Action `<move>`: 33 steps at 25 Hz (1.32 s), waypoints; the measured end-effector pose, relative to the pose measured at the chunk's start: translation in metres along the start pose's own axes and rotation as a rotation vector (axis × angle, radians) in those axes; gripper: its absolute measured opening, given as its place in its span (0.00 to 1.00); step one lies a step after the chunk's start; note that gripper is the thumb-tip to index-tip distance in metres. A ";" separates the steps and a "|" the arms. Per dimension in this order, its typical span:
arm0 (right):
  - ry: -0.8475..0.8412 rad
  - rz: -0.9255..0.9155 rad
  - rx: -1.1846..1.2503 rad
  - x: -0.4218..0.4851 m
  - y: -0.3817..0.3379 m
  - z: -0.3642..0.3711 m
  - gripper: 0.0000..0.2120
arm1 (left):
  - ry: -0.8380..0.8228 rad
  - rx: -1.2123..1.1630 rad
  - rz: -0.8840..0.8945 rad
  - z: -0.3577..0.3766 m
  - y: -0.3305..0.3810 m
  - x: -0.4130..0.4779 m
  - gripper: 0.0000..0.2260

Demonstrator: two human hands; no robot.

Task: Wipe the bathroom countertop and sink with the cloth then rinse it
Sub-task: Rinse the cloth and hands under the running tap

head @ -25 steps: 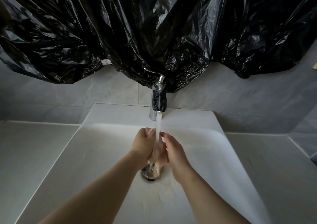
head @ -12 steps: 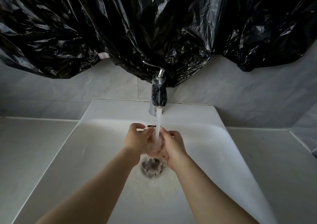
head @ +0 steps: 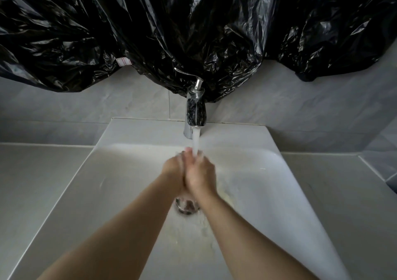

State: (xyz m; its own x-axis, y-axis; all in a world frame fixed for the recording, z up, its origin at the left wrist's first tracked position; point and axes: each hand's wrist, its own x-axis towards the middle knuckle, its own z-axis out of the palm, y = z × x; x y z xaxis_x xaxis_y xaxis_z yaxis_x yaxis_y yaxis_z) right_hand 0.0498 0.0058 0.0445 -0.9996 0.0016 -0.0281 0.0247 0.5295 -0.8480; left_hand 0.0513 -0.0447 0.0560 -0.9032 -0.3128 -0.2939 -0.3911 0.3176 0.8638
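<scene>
My left hand (head: 173, 170) and my right hand (head: 200, 173) are pressed tightly together over the middle of the white sink (head: 129, 172). Their fingertips sit in the water stream (head: 196, 142) that falls from the chrome faucet (head: 195, 112). The cloth is squeezed between my palms and none of it shows. Under my wrists lies the metal drain (head: 187, 207), and water spreads over the basin floor around it. The grey countertop (head: 38, 183) runs on both sides of the sink.
Crumpled black plastic sheeting (head: 193, 32) hangs over the wall above the faucet and reaches down to its lever. Grey wall tiles (head: 300, 112) stand behind the sink. The countertop's right part (head: 343, 193) ends at a side wall.
My hands have closed together and risen toward the spout. The pale cloth that hung between them a second ago is now out of sight inside them. The view has tilted down a little.
</scene>
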 end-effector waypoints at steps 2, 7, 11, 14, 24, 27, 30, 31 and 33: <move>-0.051 -0.026 -0.065 -0.014 -0.002 0.005 0.19 | -0.065 -0.627 -0.243 -0.003 -0.011 0.020 0.13; -0.050 0.133 -0.120 0.017 0.017 -0.021 0.20 | -0.346 -0.401 -0.248 -0.001 -0.027 0.013 0.16; -0.152 0.121 0.117 0.026 0.017 -0.020 0.14 | -0.288 0.118 0.086 -0.030 -0.034 0.028 0.12; -0.310 -0.009 0.268 0.021 0.003 -0.038 0.09 | -0.221 0.317 0.274 -0.028 -0.033 0.021 0.20; -0.243 0.423 0.728 0.003 0.024 -0.010 0.20 | -0.277 -0.627 -0.173 -0.020 -0.008 0.006 0.10; -0.037 0.007 0.253 -0.011 0.021 0.002 0.16 | -0.217 -0.643 -0.305 -0.011 -0.016 0.014 0.15; -0.007 -0.063 0.117 -0.009 0.018 0.001 0.14 | -0.307 -0.788 -0.376 -0.004 -0.016 0.004 0.14; 0.008 -0.070 0.105 -0.005 0.018 -0.002 0.13 | -0.308 -0.831 -0.352 0.000 -0.017 0.002 0.13; 0.017 -0.019 0.117 0.004 0.017 -0.005 0.17 | -0.270 -0.769 -0.255 0.007 -0.020 0.000 0.13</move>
State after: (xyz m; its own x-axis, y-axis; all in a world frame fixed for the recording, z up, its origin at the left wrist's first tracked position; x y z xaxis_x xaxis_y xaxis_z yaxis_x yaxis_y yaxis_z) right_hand 0.0464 0.0192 0.0325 -1.0000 0.0073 -0.0032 0.0060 0.4271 -0.9042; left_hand 0.0577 -0.0450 0.0363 -0.8531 -0.0370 -0.5204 -0.4477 -0.4601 0.7667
